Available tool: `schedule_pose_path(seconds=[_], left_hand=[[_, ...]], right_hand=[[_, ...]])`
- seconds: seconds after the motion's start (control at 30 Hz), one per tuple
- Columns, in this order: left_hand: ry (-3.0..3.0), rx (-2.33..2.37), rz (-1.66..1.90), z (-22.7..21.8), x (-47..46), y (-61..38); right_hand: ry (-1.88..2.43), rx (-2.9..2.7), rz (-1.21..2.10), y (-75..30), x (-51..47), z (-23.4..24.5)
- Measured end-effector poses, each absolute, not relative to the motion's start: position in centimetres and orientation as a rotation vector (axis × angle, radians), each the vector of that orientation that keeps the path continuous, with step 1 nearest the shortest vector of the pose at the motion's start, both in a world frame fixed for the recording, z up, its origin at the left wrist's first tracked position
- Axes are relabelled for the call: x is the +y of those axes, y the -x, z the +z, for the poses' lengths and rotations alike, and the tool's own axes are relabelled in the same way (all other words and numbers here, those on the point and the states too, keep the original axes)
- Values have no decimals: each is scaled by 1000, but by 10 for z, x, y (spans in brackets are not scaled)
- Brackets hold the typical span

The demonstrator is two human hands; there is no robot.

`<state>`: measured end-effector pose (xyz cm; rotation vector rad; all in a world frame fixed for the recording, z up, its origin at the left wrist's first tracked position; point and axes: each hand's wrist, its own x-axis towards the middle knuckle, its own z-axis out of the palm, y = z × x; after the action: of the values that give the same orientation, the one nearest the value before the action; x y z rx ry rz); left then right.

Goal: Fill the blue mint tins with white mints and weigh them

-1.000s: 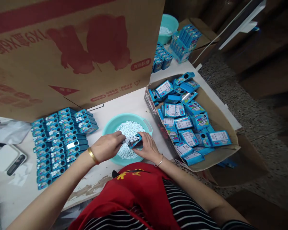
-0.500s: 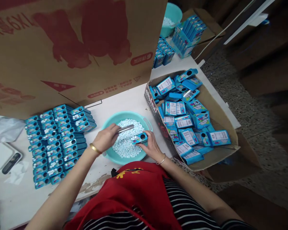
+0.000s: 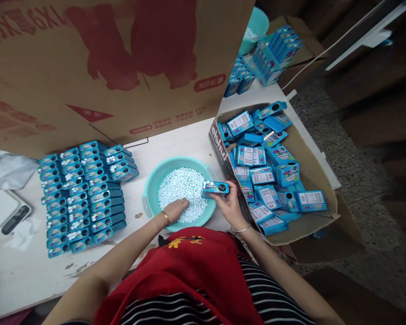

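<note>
My right hand (image 3: 228,204) grips a small blue box (image 3: 215,188) with white pellets showing at its open end, held at the right rim of a teal basin (image 3: 150,188). The basin holds a heap of white pellets (image 3: 182,189). My left hand (image 3: 174,210) rests low in the basin on the pellets, fingers curled down among them; whether it holds anything is hidden. A gold bangle circles that wrist.
Rows of filled blue boxes (image 3: 84,194) lie on the white table at the left. A cardboard carton (image 3: 311,171) of loose blue boxes sits at the right. A large brown cardboard sheet (image 3: 104,63) stands behind. A white scale (image 3: 5,212) lies far left.
My left hand dropped from above the basin, where it held a metal scoop, down onto the pellets. My right hand moved the blue box rightward to the basin's rim.
</note>
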<state>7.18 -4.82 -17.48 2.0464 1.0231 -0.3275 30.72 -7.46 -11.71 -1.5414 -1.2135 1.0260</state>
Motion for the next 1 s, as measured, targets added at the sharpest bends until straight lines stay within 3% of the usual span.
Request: schedule_pose_path(seconds=[0.2, 0.47, 0.57, 0.8, 1.0], left_hand=[[-1890, 937, -164, -145, -41, -55], [-1896, 922, 35, -42, -12, -26], [-2082, 964, -92, -13, 0, -38], [-2409, 1143, -769, 36, -3, -98], [-2491, 1217, -779, 55, -6, -107]], right_hand=[[1472, -1295, 1018, -305, -69, -117], [1452, -1636, 804, -294, -63, -130], [1411, -1790, 777, -285, -62, -134], [1378, -1940, 740, -272, -63, -132], [1356, -1894, 686, -274, -59, -139]])
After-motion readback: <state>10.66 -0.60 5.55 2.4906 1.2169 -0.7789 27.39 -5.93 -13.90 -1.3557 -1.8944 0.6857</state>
